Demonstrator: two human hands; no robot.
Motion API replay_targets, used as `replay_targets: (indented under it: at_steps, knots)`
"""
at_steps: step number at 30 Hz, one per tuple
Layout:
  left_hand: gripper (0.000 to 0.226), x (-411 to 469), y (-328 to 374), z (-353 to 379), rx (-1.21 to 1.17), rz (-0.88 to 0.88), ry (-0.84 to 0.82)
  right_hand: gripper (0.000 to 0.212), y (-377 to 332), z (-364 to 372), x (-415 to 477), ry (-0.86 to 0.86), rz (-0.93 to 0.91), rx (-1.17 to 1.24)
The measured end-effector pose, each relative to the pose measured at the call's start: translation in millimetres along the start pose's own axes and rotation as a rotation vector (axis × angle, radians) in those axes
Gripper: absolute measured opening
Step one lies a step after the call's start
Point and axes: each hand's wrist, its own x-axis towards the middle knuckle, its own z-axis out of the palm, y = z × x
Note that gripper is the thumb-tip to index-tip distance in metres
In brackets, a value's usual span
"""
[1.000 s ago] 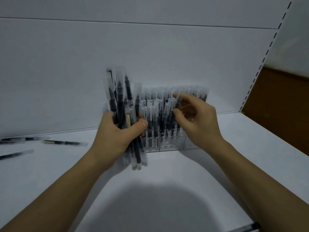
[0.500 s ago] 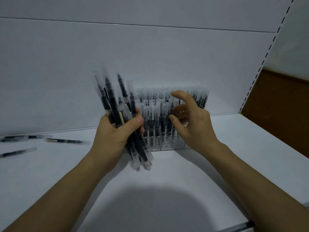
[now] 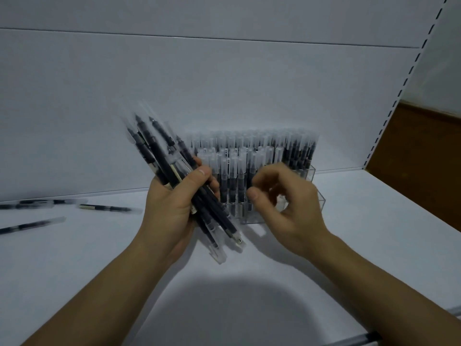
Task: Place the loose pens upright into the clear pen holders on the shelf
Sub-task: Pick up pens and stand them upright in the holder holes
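My left hand [image 3: 172, 206] grips a bundle of several black pens with clear caps [image 3: 159, 156], tilted so the caps lean up and to the left. Just behind it stand the clear pen holders [image 3: 310, 171] against the back panel, packed with upright pens [image 3: 249, 151]. My right hand [image 3: 294, 208] hovers in front of the holders' right half, blurred. Its fingers are loosely curled, thumb and forefinger apart, and nothing shows between them. It hides the lower right part of the holders.
Three loose pens lie on the white shelf [image 3: 374, 221] at the left: one [image 3: 109, 209] nearest the bundle, one [image 3: 30, 224] in front, one [image 3: 37, 203] by the back panel. Another pen [image 3: 361, 340] lies at the shelf's front edge. A slotted upright [image 3: 399, 96] and brown wall [image 3: 424, 158] bound the right.
My left hand has tipped the bundle from near upright to leaning left. My right hand has let go of the pen it held at the holders and drawn back lower, empty.
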Motion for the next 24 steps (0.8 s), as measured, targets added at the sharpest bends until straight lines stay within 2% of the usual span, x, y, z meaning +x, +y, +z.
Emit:
replay_targets:
  at_steps: [4,8,12,15,20,24]
  knots:
    - [0.009,-1,2,0,-0.029,0.035,0.031,0.021,-5,11,-8,-0.229,0.187,0.292]
    - [0.006,1,1,-4,0.003,0.07,0.071,0.024,-4,18,-10,-0.276,0.304,0.423]
    - [0.002,1,3,-3,0.019,0.092,0.09,0.018,-3,15,-7,-0.251,0.353,0.558]
    - [0.007,3,6,-4,0.038,0.129,0.129,0.014,-3,11,-5,-0.217,0.367,0.545]
    - [0.002,3,2,-8,0.142,0.15,0.149,0.014,4,-9,7,-0.024,0.453,0.591]
    - [0.022,-1,-1,-7,0.318,0.211,0.1,0.012,8,-21,13,0.059,0.567,0.815]
